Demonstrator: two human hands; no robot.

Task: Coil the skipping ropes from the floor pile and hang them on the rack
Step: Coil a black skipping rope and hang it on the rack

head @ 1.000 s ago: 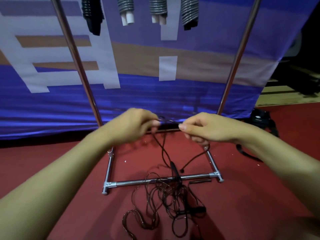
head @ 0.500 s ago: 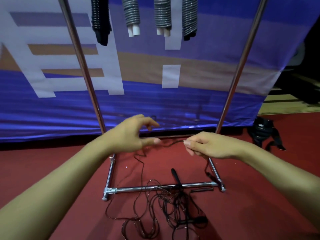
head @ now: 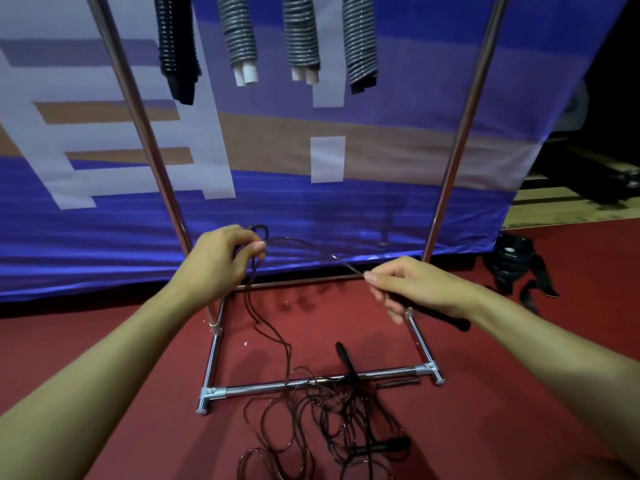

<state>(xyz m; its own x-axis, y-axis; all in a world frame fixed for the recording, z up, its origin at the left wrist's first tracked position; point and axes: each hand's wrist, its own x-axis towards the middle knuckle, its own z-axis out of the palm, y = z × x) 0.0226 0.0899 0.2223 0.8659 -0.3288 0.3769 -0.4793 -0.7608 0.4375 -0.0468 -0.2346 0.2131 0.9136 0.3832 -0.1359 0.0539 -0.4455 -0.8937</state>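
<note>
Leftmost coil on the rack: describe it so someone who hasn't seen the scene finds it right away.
Start at the metal rack standing before the blue banner. Four coiled ropes hang in a row across its top; take the leftmost coil, just right of the rack's left pole. It is the only all-black one: the other three are grey, and it hangs lowest.

rope pile (head: 322, 427) on floor before rack (head: 311, 384), coils (head: 299, 39) hanging above
</note>
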